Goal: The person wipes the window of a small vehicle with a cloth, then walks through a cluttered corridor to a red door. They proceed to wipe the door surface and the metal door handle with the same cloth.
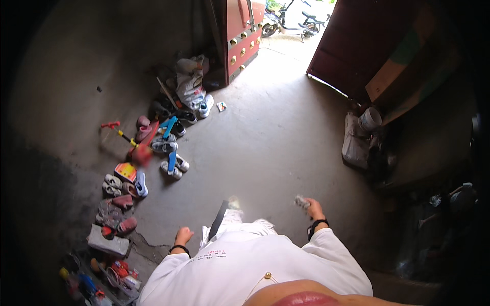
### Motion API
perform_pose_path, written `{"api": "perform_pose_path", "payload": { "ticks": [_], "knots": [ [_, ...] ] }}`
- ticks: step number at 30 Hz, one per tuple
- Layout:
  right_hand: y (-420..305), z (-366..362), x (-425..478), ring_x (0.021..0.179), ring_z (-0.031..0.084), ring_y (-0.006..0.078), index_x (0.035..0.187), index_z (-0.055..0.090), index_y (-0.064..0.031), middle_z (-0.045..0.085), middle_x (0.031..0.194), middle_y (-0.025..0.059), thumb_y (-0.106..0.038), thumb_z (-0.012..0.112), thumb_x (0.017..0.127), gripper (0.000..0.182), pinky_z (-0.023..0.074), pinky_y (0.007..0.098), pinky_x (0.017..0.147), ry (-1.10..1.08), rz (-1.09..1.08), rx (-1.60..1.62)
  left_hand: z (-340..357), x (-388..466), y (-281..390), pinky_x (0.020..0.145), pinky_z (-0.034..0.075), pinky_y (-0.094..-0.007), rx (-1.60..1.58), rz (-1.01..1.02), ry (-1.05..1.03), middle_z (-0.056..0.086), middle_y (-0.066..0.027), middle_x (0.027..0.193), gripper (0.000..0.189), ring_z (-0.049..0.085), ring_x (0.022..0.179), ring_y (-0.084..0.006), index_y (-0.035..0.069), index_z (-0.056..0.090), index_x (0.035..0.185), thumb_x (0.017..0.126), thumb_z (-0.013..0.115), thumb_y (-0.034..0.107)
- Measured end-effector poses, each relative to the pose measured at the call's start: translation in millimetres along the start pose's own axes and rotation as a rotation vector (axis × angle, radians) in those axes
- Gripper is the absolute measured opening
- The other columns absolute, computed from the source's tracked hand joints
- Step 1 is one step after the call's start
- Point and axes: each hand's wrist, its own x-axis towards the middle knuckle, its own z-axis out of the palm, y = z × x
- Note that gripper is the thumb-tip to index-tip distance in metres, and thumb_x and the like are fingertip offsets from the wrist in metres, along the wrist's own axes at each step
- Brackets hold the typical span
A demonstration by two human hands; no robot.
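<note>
My right hand, with a dark band on its wrist, is closed around a small whitish, crumpled-looking item that is too blurred to name. My left hand hangs at my left side, also with a dark wristband; its fingers look curled, and whether anything is in them cannot be made out. Between the hands are my white shirt and light trousers, with a dark strip along the left leg. Both hands are above the concrete floor, apart from each other.
Several shoes, a toy scooter and bags line the left side. A crate of odds and ends stands lower left. A white bucket and sack are right. Ahead, red metal doors stand open, with bikes outside.
</note>
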Motion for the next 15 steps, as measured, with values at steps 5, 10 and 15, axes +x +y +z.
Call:
{"api": "perform_pose_path", "payload": {
  "ticks": [5,10,15],
  "knots": [
    [30.4,16.2,45.4,0.085,0.067,0.0217,0.108,0.072,-0.0096,0.073,0.094,0.0122,-0.012,0.06,0.086,0.025,0.0508,0.0358,0.079,-0.054,0.129,0.257,-178.6,171.5,182.8,0.063,0.049,-0.0462,-0.027,0.116,0.151,0.064,-0.0151,0.075,0.03,0.063,0.073,-0.0355,0.007,0.057,0.073,0.077,0.073,0.033],
    [97.9,64.1,75.8,0.092,0.069,0.0324,0.101,0.07,-0.0021,0.071,0.1,0.0203,-0.02,0.064,0.08,0.028,0.0527,0.0388,0.077,-0.137,0.294,0.102,-265.7,309.9,276.2,0.061,0.047,-0.046,0.076,0.226,0.294,0.064,-0.0138,0.072,0.032,0.063,0.071,-0.0348,0.006,0.059,0.073,0.078,0.074,0.033],
    [164.9,45.4,231.7,0.101,0.066,0.0359,0.098,0.072,-0.0032,0.07,0.105,0.0187,-0.029,0.072,0.072,0.037,0.051,0.0424,0.084,-0.005,0.423,-0.286,-222.5,392.8,310.4,0.061,0.048,-0.0444,-0.223,0.153,0.162,0.063,-0.0158,0.071,0.031,0.06,0.066,-0.0339,0.006,0.061,0.071,0.073,0.076,0.033]
  ]
}}
